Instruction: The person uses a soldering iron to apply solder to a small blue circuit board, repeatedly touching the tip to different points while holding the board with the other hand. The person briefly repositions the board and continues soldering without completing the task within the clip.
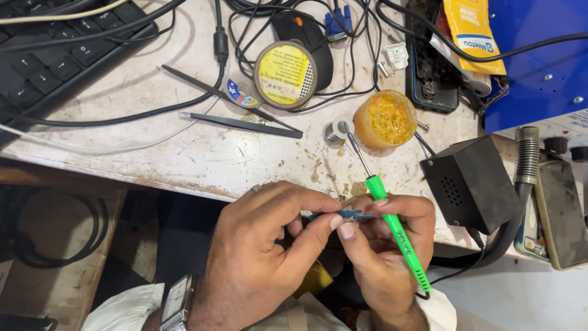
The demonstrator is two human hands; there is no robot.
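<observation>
My left hand (263, 257) pinches a small blue part (343, 214) between thumb and fingers, just below the workbench edge. My right hand (383, 248) meets it there and touches the same blue part with its fingertips. It also grips a green-handled soldering iron (395, 230), whose thin metal tip (355, 150) points up and left. The tip ends near a small solder spool (335, 132) and an open orange jar of flux (386, 119). A wristwatch (177, 300) sits on my left wrist.
On the worn white bench (202, 153) lie dark tweezers (245, 124), a round yellow-lidded tin (285, 75), tangled black cables (257, 24), a black mouse (303, 34) and a black keyboard (49, 55). A black box (471, 184) and a blue metal case (539, 61) stand at right.
</observation>
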